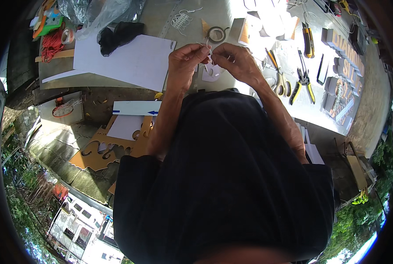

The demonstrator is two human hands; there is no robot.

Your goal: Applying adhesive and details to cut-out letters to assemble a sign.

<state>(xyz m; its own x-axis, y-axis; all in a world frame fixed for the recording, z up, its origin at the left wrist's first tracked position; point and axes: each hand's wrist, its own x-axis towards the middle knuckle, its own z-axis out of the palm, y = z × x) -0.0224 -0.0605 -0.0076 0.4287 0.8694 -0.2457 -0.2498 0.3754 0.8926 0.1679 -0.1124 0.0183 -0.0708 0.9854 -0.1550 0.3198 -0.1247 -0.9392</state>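
Just nearer me than the tape roll (223,34), my left hand (185,60) pinches a thin white strand (208,42); my right hand (237,60) bunches its fingertips beside it, holding what I cannot tell. Beyond the roll, leftward, lies coiled white wire (181,20).

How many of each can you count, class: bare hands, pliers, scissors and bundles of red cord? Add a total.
Bare hands, left hand and right hand: 2
Pliers: 1
Scissors: 1
Red cord bundle: 1
Total: 5
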